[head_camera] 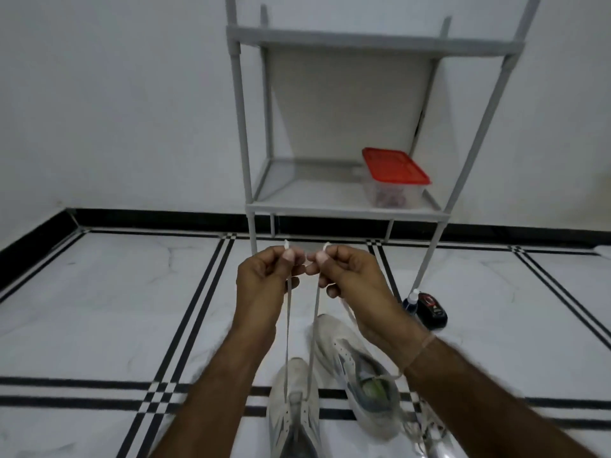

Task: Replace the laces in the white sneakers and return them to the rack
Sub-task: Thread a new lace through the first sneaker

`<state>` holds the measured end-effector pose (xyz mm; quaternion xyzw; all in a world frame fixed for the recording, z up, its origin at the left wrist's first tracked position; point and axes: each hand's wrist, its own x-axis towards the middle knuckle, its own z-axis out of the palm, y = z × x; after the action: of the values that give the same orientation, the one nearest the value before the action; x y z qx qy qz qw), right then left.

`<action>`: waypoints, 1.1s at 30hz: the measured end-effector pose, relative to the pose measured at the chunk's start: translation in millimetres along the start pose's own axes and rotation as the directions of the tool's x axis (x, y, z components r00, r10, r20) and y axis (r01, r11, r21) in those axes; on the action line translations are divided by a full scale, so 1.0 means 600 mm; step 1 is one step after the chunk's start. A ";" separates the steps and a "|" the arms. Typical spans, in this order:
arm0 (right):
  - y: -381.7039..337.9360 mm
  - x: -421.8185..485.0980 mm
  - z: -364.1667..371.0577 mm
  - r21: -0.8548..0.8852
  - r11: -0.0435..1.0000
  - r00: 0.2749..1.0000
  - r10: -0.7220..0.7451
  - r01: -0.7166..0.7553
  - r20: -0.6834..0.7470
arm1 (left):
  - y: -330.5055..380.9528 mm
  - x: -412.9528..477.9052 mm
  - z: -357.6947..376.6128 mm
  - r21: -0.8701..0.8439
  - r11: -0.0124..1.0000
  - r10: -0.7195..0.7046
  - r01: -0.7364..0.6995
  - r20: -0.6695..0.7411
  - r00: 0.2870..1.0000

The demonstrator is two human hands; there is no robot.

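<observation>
— While the near sneaker (294, 408) stands on the tiled floor (99, 309), where does its lace (287, 325) run?

— Two strands rise taut. Left hand (264, 276) pinches one end, right hand (347, 276) pinches the other, fists closed.

— Surroundings?

— Second sneaker (357, 375) just beside it; grey rack (347, 206) beyond, holding a red-lidded container (393, 176).

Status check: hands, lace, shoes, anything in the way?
Left hand and right hand each pinch a lace end, pulled up from the near sneaker. Second sneaker beside it. Nothing in the way.
</observation>
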<state>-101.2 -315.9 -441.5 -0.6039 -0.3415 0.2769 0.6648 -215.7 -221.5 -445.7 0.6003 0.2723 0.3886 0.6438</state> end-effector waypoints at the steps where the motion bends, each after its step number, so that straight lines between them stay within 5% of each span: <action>1: -0.018 0.006 0.000 -0.008 1.000 1.000 -0.025 0.025 -0.003 | 0.018 0.005 0.003 -0.008 1.000 0.026 -0.026 0.001 1.000; 9: -0.146 0.031 0.008 -0.020 0.985 0.985 -0.174 0.174 -0.017 | 0.145 0.027 0.035 -0.111 0.981 0.161 -0.159 0.010 0.987; 18: -0.243 0.044 0.018 -0.033 0.952 0.950 -0.306 0.304 -0.070 | 0.241 0.047 0.052 0.024 0.958 0.286 -0.286 -0.008 0.958; 33: -0.315 0.069 0.024 -0.003 0.912 0.906 -0.408 0.410 -0.115 | 0.316 0.077 0.065 0.006 0.934 0.356 -0.357 -0.072 0.932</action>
<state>-95.6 -297.2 -248.8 -0.5264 -0.4192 0.1005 0.7329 -191.2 -209.6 -248.5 0.6230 0.1804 0.5211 0.5547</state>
